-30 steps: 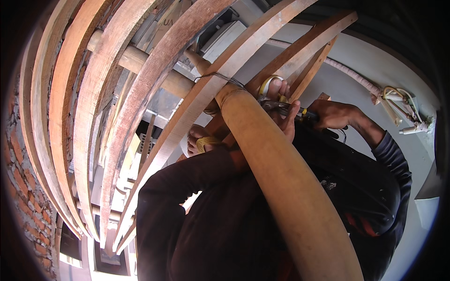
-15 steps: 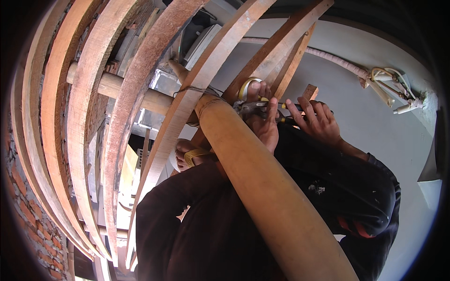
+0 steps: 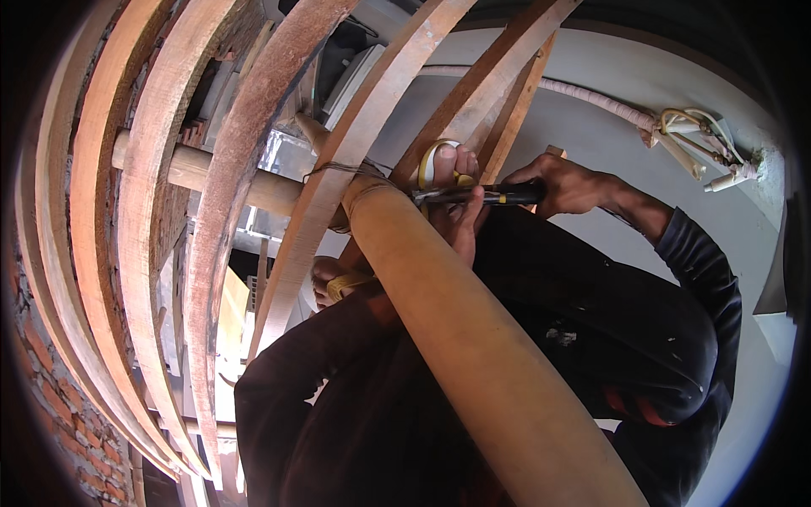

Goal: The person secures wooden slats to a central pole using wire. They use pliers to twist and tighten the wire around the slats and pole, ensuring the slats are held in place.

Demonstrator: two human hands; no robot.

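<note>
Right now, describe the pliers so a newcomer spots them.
Find the thick tan pole running diagonally from the lower edge. Right of its upper end, the right hand grips the pliers. Against the bare wooden beams, they stand out by black handles with yellow marks.

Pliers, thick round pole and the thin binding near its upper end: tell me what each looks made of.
Pliers: probably steel, with a greyish metallic head; black-and-yellow grips, likely plastic or rubber.
Thick round pole: bamboo or peeled timber, unclear which; smooth, tan, faintly mottled.
Binding: likely metal wire, going by its thin, dark strands.
</note>
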